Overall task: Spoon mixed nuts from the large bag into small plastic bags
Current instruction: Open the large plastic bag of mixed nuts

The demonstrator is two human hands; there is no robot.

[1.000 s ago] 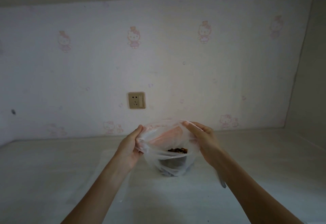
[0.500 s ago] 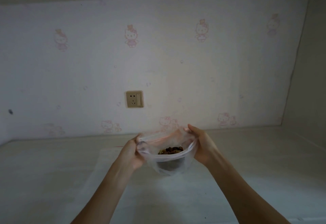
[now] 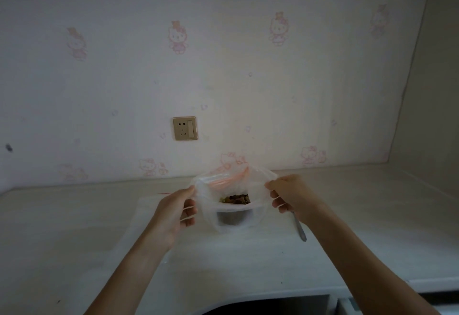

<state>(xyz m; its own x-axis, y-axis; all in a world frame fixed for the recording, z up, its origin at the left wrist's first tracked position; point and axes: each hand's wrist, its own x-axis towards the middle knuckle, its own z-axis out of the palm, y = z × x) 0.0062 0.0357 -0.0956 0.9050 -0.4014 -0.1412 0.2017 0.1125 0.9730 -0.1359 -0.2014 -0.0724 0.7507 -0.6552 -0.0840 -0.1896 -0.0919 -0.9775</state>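
Gently, since your left hand (image 3: 177, 211) and right hand (image 3: 289, 194) pinch the limp, slippery bag (image 3: 232, 213) rim, nuts (image 3: 236, 199) sagging below.

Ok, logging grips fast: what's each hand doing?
Left hand: pinching the clear bag rim.
Right hand: pinching the opposite rim, spoon handle beneath it.
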